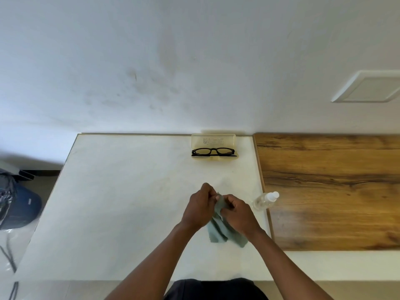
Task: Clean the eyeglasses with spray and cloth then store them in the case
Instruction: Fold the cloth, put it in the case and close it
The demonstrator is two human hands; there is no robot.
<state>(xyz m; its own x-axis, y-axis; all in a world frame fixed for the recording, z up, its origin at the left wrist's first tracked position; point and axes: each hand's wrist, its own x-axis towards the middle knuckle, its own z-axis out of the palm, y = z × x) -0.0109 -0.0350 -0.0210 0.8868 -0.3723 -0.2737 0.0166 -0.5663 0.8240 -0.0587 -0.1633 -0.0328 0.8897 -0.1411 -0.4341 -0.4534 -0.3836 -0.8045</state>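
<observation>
Both hands meet over the near middle of the white table [129, 191]. The left hand [200, 207] and the right hand [237, 213] each pinch the upper edge of the grey-green cloth [220, 231], which hangs down between them. The black eyeglasses [213, 152] lie in the open yellowish case [213, 140] at the far edge. The clear spray bottle [265, 200] lies just right of the hands.

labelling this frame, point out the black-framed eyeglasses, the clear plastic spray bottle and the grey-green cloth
black-framed eyeglasses [213, 151], head view, on the bridge
clear plastic spray bottle [263, 202], head view, on the clear body
grey-green cloth [218, 229], head view, on the hanging fold below the hands
</observation>
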